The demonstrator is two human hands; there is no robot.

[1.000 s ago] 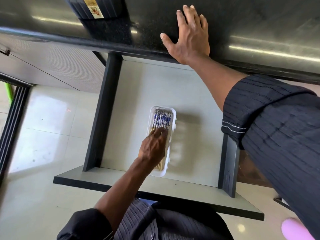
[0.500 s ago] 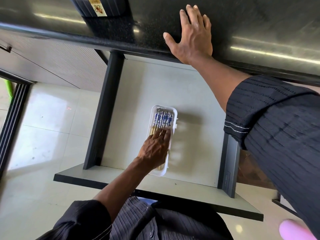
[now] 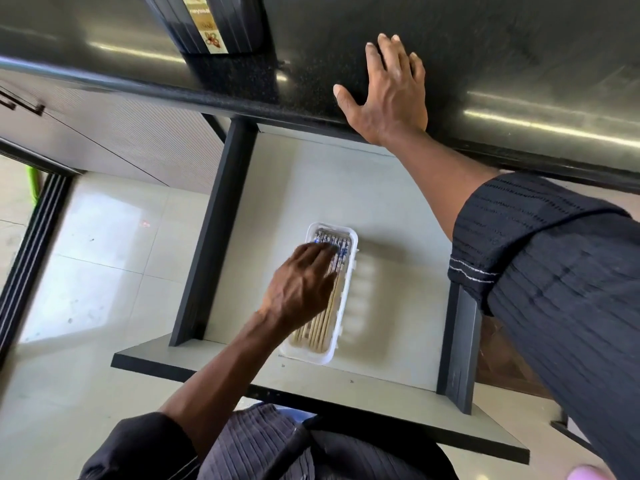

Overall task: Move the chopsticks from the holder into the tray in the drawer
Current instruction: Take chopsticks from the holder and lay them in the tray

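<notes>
A white plastic tray [image 3: 343, 317] lies in the open drawer [image 3: 398, 271]. Several wooden chopsticks [image 3: 320, 325] with blue-and-white patterned ends lie side by side in it. My left hand [image 3: 299, 287] rests flat over the chopsticks, fingers stretched toward their patterned ends, gripping nothing that I can see. My right hand [image 3: 389, 90] lies flat, fingers spread, on the black countertop [image 3: 519, 57] above the drawer. A dark ribbed holder [image 3: 214, 22] with a yellow label stands on the counter at the top left.
The drawer has dark side walls [image 3: 211, 237] and a pale front panel [image 3: 311, 386] close to my body. Pale floor tiles [image 3: 86, 271] lie to the left. A pink object [image 3: 588, 474] shows at the bottom right corner.
My left hand has slid forward along the tray, from the chopsticks' plain ends toward the patterned ends. My right hand has stayed on the counter.
</notes>
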